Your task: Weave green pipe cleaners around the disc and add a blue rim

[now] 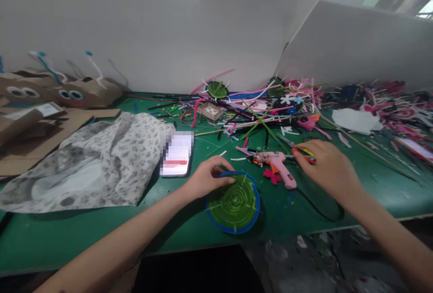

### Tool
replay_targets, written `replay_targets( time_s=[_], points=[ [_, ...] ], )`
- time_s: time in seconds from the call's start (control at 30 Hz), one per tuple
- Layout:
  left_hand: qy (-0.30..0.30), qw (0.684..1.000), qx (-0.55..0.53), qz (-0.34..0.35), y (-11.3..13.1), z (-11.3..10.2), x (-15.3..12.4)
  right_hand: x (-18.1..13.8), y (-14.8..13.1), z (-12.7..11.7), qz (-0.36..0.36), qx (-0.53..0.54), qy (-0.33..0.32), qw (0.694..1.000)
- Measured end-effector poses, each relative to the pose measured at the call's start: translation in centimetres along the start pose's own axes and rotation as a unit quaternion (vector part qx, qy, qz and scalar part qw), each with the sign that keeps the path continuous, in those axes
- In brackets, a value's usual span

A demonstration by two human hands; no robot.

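My left hand [211,178] pinches the upper left rim of a round green coiled piece [235,205] with a blue edge, which is near the front of the table. Short pale bits cross its rings. Over to the right, my right hand [324,167] has its fingers closed around what look like scissors [285,140] with red and yellow handles; the palm hides part of them. Between the hands lies a pink glue gun [279,166], its cord running right under my right hand. A small dark pink flower-like piece [271,176] sits beside the gun.
A phone [177,153] with a lit screen and a patterned cloth [135,148] lie at left. Brown cardboard figures [84,92] with eyes stand behind. Coloured pipe cleaners [250,108] and a small box [211,111] are heaped along the white partition [169,31]. White paper [356,121] lies right.
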State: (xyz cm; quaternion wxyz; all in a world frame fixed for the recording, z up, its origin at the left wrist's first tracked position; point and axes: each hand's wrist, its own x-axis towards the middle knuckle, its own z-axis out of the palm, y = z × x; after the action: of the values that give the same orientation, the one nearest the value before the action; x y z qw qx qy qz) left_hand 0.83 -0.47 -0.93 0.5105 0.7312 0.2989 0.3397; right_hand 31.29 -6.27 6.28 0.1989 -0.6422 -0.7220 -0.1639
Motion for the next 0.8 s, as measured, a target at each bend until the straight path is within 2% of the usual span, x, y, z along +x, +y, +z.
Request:
replay_targets(
  time_s=[0.07,0.13,0.23,0.4,0.5,0.57,0.8],
  points=[
    [0.007,1.0,0.005,0.014,0.2,0.1,-0.1,-0.2,-3.6,0.2,0.0,0.125,-0.059,0.99],
    [0.016,0.999,0.014,0.027,0.5,0.2,-0.3,-0.3,-6.8,0.8,0.024,0.237,-0.123,0.963],
    [0.03,0.999,0.03,0.027,0.7,0.3,-0.4,-0.3,-9.4,1.9,0.064,0.345,-0.206,0.914],
    [0.043,0.999,0.033,0.0,1.0,0.4,-0.6,-0.4,-9.7,3.0,0.127,0.442,-0.224,0.859],
    [0.046,0.998,0.035,-0.003,1.4,0.6,-0.7,-0.5,-9.7,2.9,0.17,0.496,-0.238,0.818],
    [0.049,0.998,0.045,0.001,1.6,0.6,-0.7,-0.6,-9.8,2.7,0.196,0.511,-0.242,0.801],
    [0.064,0.996,0.068,0.011,1.8,0.7,-1.0,-0.8,-10.0,2.9,0.209,0.508,-0.209,0.809]
  ],
)
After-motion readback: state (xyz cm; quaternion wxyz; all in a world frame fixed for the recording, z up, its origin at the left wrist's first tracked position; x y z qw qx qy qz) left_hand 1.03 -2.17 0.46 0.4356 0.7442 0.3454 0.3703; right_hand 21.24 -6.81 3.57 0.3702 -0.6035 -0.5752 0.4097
